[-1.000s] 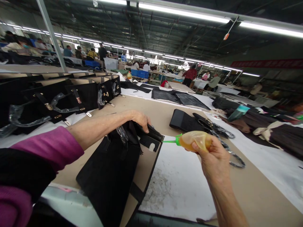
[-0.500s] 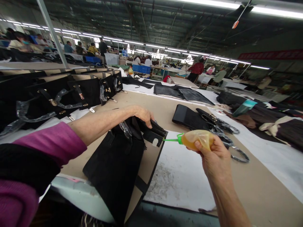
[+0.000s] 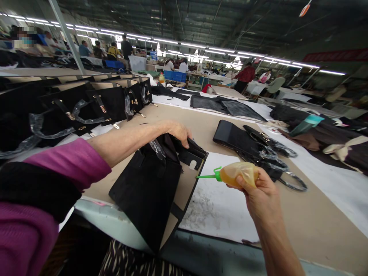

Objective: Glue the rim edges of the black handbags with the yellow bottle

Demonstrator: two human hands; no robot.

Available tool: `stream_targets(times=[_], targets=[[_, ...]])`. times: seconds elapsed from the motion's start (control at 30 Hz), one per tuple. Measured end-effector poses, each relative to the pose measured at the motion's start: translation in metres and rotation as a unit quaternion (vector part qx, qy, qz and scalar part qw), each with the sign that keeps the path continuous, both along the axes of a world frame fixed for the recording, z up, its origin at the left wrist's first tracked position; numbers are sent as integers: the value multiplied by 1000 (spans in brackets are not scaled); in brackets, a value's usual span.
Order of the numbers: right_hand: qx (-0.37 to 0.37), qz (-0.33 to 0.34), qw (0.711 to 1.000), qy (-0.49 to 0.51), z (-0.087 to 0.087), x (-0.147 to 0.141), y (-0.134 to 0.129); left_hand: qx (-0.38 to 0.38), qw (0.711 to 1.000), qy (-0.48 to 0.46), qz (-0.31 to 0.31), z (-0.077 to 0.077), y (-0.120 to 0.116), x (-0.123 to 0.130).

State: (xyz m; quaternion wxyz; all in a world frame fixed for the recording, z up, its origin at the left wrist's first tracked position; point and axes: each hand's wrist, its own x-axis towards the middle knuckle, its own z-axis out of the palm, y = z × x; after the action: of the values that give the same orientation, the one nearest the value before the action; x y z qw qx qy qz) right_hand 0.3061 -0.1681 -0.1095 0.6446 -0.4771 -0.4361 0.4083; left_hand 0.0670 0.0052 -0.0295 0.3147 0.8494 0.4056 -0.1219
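Note:
A black handbag [image 3: 146, 191] lies tilted over the table's front edge, its beige inner panel and black edge strip facing right. My left hand [image 3: 181, 134] grips the bag's upper part, thumb on top; its other fingers are mostly hidden. In my right hand [image 3: 263, 189] is a soft squeeze bottle [image 3: 237, 173] of amber liquid with a green nozzle. The nozzle tip is at the right edge of the beige panel, just below a small white patch [image 3: 193, 165]. Plastic wrap covers the bag's handle [image 3: 157, 148].
Several black handbags [image 3: 109, 101] stand in a row at left. Black bag parts with wrapped handles [image 3: 238, 140] lie to the right, near a teal-lidded bottle [image 3: 307, 124]. White paper [image 3: 218, 199] covers the table beneath the nozzle. People work at far tables.
The nozzle tip has moved down along the panel's edge, away from the upper corner. My left hand keeps its grip on the bag. The whole view has shifted slightly.

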Motion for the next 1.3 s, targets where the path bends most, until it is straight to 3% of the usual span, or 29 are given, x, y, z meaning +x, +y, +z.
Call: stream_targets(times=[0.4, 0.87, 1.03, 1.2, 1.3], targets=[[-75, 22, 997, -11, -22, -8, -32, 27, 999, 19, 17, 7, -12, 3], [-136, 59, 989, 5, -54, -16, -62, 45, 998, 40, -19, 19, -28, 1], [-154, 79, 983, 56, -54, -19, -64, 122, 989, 75, -43, 38, -40, -5], [-156, 58, 977, 135, -44, -20, -53, 185, 980, 57, -41, 74, -57, -18], [-129, 51, 975, 171, -38, -23, -39, 269, 961, 58, -16, 90, -69, -25]])
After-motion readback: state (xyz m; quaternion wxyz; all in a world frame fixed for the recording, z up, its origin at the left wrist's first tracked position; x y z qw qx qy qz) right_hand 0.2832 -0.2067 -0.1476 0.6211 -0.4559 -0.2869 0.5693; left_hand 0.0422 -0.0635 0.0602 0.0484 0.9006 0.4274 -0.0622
